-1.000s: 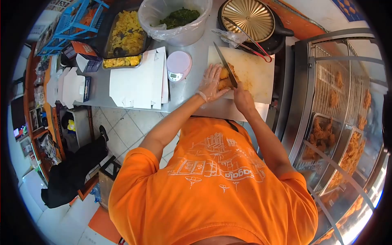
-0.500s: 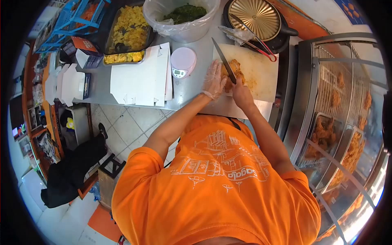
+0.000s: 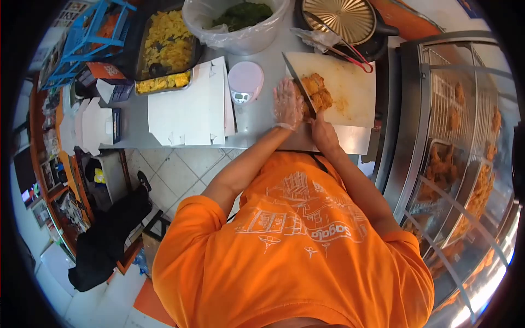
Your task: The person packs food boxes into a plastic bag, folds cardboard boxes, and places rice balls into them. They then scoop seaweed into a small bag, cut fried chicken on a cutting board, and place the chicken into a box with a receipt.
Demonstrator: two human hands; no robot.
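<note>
Fingers of gloved left hand [image 3: 287, 103] flat, open on fried chicken [image 3: 317, 92] at cutting board [image 3: 350, 87] left edge; right hand [image 3: 322, 131] grips knife [image 3: 299, 82] — best keep fingertips clear of blade.

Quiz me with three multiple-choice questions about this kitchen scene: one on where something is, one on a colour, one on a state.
1. Where does the fried chicken lie?
A. on the cutting board
B. in the tray
C. on the scale

2. What colour is the person's shirt?
A. blue
B. orange
C. white

3. What does the right hand do?
A. hangs empty
B. grips tongs
C. grips a knife

Answers:
1 A, the pieces rest on the white board.
2 B, the shirt is plainly orange.
3 C, the fingers close round the handle, with the blade beside the chicken and the gloved left hand.
</note>
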